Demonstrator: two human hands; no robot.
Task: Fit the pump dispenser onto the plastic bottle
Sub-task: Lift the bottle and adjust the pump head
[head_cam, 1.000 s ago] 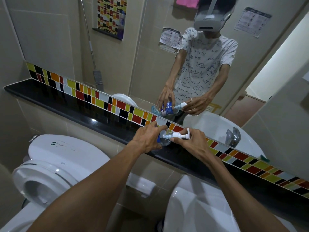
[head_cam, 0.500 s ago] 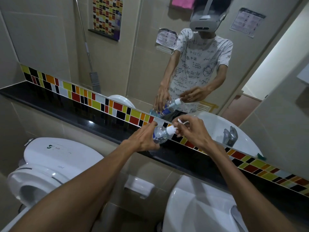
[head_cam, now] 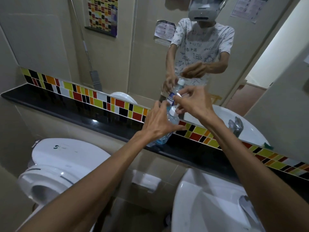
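Note:
A clear, blue-tinted plastic bottle [head_cam: 173, 121] stands nearly upright with its base on the black ledge [head_cam: 70, 108]. My left hand [head_cam: 157, 123] wraps around its body from the left. The white pump dispenser [head_cam: 172, 111] sits on the bottle's neck, its collar visible just above my left fingers. My right hand [head_cam: 194, 102] pinches the pump's top from the right, and its fingers hide most of the nozzle. The mirror [head_cam: 133, 47] behind the ledge reflects both hands and the bottle.
A strip of coloured tiles [head_cam: 93, 99] runs between ledge and mirror. A white toilet [head_cam: 55, 166] is at lower left and a white sink [head_cam: 209, 206] with a tap [head_cam: 247, 205] at lower right. A white wall holder [head_cam: 147, 181] hangs below the ledge.
The bottle went from lying sideways between my hands to standing upright on the ledge. My right hand rose and now grips the pump from above.

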